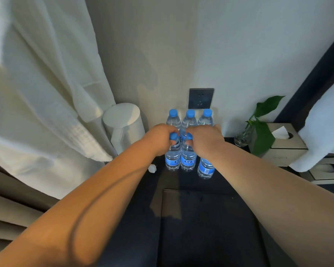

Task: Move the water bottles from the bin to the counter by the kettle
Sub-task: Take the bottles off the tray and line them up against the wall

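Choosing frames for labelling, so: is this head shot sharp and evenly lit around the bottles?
Head view: the water bottles, left hand and right hand are sharp; the dark counter is underexposed, showing little detail; a curved shadow crosses the left forearm; the wide-angle lens bows the edges; the white robe looks soft.

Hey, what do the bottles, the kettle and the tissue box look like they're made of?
Bottles: clear, glossy thin plastic; the see-through ribbed walls show it, with blue plastic-looking caps. Kettle: smooth matte white shell, probably plastic or coated metal; no glare. Tissue box: dull beige-grey faces, maybe faux leather or board; unclear.
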`<state>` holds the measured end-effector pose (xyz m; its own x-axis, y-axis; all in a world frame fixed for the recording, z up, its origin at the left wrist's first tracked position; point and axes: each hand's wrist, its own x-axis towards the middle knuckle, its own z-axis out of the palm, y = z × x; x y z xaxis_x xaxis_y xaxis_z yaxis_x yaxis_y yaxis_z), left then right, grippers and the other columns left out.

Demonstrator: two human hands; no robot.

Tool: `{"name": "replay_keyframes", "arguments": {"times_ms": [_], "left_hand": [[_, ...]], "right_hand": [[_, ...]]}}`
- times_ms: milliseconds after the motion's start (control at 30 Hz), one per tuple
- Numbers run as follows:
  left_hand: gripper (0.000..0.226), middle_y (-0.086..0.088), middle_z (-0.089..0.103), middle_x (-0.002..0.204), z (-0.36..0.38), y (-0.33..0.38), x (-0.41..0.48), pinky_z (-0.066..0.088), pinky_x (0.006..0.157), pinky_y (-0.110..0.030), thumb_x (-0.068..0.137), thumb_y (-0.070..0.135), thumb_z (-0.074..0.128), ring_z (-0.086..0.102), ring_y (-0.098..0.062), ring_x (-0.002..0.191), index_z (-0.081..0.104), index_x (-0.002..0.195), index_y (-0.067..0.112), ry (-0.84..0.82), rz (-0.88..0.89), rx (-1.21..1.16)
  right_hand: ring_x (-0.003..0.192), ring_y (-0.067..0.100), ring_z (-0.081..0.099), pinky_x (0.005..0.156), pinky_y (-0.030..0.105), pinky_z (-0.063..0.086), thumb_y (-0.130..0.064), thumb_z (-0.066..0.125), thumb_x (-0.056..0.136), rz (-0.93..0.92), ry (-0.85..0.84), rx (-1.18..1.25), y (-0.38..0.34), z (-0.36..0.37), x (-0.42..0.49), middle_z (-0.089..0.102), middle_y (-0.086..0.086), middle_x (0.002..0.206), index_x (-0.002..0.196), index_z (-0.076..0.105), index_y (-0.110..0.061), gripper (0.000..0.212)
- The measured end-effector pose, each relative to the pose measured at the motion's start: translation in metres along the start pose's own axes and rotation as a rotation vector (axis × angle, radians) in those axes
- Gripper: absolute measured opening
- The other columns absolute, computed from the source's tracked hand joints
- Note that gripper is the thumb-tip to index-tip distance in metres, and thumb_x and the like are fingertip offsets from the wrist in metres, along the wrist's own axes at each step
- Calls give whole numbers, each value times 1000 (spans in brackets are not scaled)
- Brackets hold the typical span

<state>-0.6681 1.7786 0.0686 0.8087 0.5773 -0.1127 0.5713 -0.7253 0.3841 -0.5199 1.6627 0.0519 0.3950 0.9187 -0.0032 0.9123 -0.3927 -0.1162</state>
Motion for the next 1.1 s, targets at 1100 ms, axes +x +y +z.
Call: {"name": "replay_keyframes", "arguments": {"times_ms": [1100], "left_hand": [[24, -12, 66, 111, -8, 16, -2, 40, 79, -31, 99, 22, 64, 58, -24, 95, 68, 121, 13, -1, -30, 125]], "right_hand": [[98, 28, 62, 90, 39, 39, -47, 57, 104, -4, -14, -46, -1, -2, 7, 60, 2, 93, 123, 60, -17, 35]]}}
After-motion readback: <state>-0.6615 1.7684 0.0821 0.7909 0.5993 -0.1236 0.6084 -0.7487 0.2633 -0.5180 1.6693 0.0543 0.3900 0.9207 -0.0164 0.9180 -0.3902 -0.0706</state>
